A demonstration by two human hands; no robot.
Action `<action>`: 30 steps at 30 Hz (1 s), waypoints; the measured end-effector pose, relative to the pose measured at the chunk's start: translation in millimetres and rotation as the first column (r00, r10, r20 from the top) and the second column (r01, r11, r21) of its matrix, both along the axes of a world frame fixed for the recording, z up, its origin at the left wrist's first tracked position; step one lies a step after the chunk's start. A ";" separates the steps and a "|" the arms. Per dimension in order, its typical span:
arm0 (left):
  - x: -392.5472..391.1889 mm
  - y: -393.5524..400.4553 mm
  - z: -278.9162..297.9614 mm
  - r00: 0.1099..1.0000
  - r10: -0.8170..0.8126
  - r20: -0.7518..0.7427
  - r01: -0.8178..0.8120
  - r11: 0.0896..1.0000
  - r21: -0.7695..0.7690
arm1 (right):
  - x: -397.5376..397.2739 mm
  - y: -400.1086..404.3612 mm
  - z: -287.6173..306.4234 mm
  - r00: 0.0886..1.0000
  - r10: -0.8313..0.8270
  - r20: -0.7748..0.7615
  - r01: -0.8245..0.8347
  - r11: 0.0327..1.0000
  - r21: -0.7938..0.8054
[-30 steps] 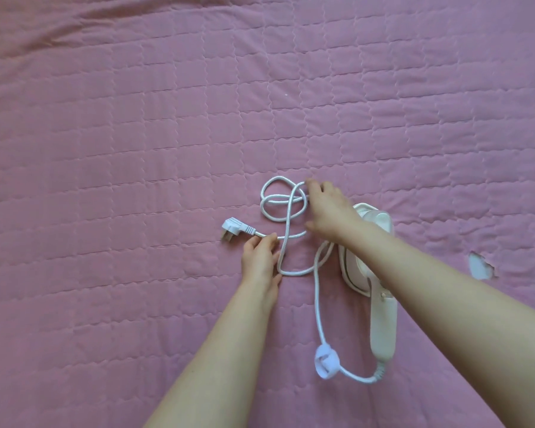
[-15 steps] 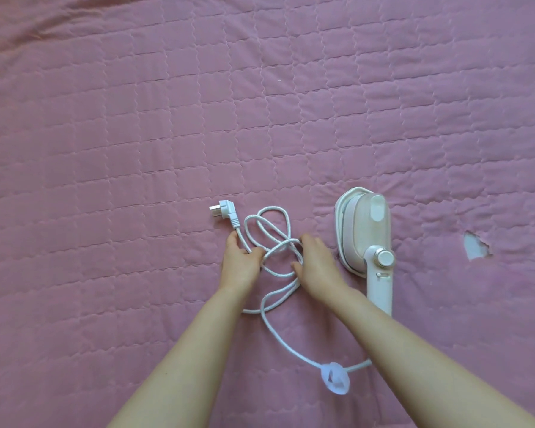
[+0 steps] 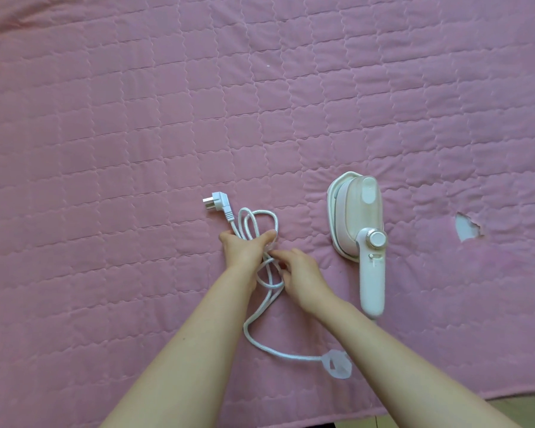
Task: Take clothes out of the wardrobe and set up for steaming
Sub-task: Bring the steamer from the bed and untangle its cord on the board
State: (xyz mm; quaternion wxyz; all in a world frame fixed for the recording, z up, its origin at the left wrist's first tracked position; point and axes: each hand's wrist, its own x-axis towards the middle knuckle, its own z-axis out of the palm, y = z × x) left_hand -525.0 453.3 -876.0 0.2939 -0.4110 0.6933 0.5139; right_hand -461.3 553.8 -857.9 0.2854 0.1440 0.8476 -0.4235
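Note:
A white handheld garment steamer (image 3: 360, 230) lies on the pink quilted bed cover (image 3: 136, 134), head pointing away from me. Its white cord (image 3: 261, 338) runs from the handle's near end past a round cord clip (image 3: 337, 364) to a bundle of loops. The plug (image 3: 217, 203) lies just beyond the loops. My left hand (image 3: 243, 248) grips the gathered loops. My right hand (image 3: 300, 274) pinches the cord right beside it, left of the steamer.
A small tear (image 3: 467, 228) in the cover shows white at the right. The bed's near edge (image 3: 445, 395) runs along the bottom right, with floor beyond it.
Both hands have drawn the cord loops together into a tighter bundle and come closer to each other. The steamer has stayed where it lay.

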 end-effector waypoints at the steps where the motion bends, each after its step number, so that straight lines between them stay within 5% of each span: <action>1: 0.2 0.2 -1.3 1.000 -0.016 -0.007 0.016 1.000 -0.019 | 1.4 1.1 0.4 1.000 0.001 -0.006 -0.001 1.000 -0.005; 8: 5.8 -9.2 -8.1 1.000 0.017 0.001 -0.017 1.000 0.026 | 18.9 10.2 4.4 0.996 -0.086 0.028 0.083 0.993 0.089; 21: 11.5 9.8 13.3 0.993 0.029 -0.116 -0.006 0.981 0.194 | 34.2 44.4 66.0 0.936 -0.229 -0.268 0.279 0.946 0.166; 30: 17.9 41.0 17.2 0.990 -0.041 -0.137 0.068 0.978 0.196 | 57.2 81.0 80.2 0.868 -0.405 -0.288 0.482 0.828 0.287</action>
